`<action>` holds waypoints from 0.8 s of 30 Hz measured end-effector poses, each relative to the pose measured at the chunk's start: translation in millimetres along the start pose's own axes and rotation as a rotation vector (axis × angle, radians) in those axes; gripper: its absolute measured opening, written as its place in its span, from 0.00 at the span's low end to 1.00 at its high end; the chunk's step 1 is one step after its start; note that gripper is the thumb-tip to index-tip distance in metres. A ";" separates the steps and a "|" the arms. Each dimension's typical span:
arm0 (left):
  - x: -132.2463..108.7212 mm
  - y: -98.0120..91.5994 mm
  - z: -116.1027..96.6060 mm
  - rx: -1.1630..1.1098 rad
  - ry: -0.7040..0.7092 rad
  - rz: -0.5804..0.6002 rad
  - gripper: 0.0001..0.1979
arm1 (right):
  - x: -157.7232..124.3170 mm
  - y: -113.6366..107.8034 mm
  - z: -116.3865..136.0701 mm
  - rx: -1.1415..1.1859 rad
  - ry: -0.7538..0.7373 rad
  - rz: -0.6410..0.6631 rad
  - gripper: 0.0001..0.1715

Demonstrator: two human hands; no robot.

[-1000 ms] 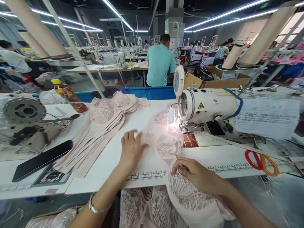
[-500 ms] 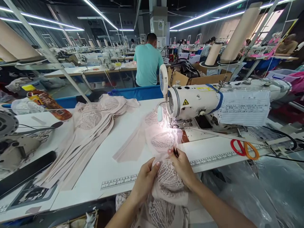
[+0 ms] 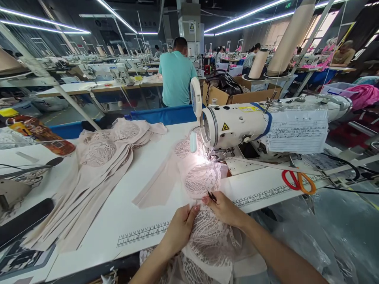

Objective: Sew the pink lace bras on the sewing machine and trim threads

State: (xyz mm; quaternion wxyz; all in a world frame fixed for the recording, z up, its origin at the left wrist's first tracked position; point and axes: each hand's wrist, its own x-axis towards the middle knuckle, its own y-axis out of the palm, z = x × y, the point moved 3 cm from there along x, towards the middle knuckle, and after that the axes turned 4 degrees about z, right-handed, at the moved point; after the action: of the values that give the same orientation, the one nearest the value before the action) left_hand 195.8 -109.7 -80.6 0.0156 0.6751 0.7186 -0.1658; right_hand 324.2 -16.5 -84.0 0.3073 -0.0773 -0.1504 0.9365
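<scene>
A pale pink lace bra (image 3: pixel 198 179) runs from under the lit needle area of the sewing machine (image 3: pixel 222 126) down over the table's front edge. My left hand (image 3: pixel 180 228) is closed, thumb and fingers pinching the fabric near the edge. Close beside it, my right hand (image 3: pixel 223 209) pinches the same lace piece and also holds a small dark tool with two pointed tips (image 3: pixel 211 196); its lower part is hidden in the hand. More lace fabric (image 3: pixel 207 232) hangs below both hands.
A stack of bra pieces (image 3: pixel 115 146) lies left on the table. Red and orange-handled scissors (image 3: pixel 299 181) rest at the right edge. A tea bottle (image 3: pixel 41 132) lies at far left. A printed ruler (image 3: pixel 142 232) marks the front edge. A co-worker (image 3: pixel 177 75) sits ahead.
The view has swung slightly right, shifting everything leftward. Both hands have come closer together on the lace, and the bra has moved slightly toward me.
</scene>
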 end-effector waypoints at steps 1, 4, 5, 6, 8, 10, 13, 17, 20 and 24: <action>0.3 -0.9 -0.4 0.036 -0.001 0.005 0.28 | 1.1 -2.6 0.1 -0.004 0.003 0.075 0.30; 0.2 -1.7 -0.7 0.115 -0.011 0.005 0.29 | 5.6 -10.0 2.3 -0.011 0.019 0.281 0.30; 0.0 -0.9 0.1 0.131 -0.016 -0.003 0.29 | 7.4 -11.1 3.7 -0.016 0.021 0.339 0.30; -0.1 0.4 1.5 0.143 -0.029 -0.025 0.30 | 9.3 -11.1 4.9 -0.029 0.030 0.381 0.29; -0.9 3.9 5.5 0.147 -0.071 -0.116 0.31 | 13.6 -8.6 6.6 -0.103 0.052 0.331 0.26; -3.1 9.2 9.1 0.107 -0.100 -0.228 0.32 | 17.0 -3.8 8.5 -0.216 0.023 0.104 0.21; -9.0 17.8 9.1 -0.021 -0.081 -0.277 0.32 | 17.4 9.2 10.0 -0.300 -0.077 -0.165 0.12; -14.6 14.5 4.0 -0.352 -0.156 -0.172 0.28 | 17.2 12.7 6.5 -0.106 -0.096 -0.199 0.13; -8.2 -2.9 1.6 -0.614 -0.277 -0.182 0.27 | 15.0 5.5 6.7 0.057 -0.047 -0.011 0.18; 8.7 -28.1 1.9 -0.580 -0.209 -0.386 0.27 | 5.5 5.6 13.3 -0.143 -0.019 0.215 0.20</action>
State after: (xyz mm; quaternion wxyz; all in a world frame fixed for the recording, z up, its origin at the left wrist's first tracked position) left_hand 167.2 -102.8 -78.4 0.2484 0.4741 0.8444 -0.0231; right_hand 313.6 -20.6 -73.6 0.1972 -0.1058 -0.2106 0.9516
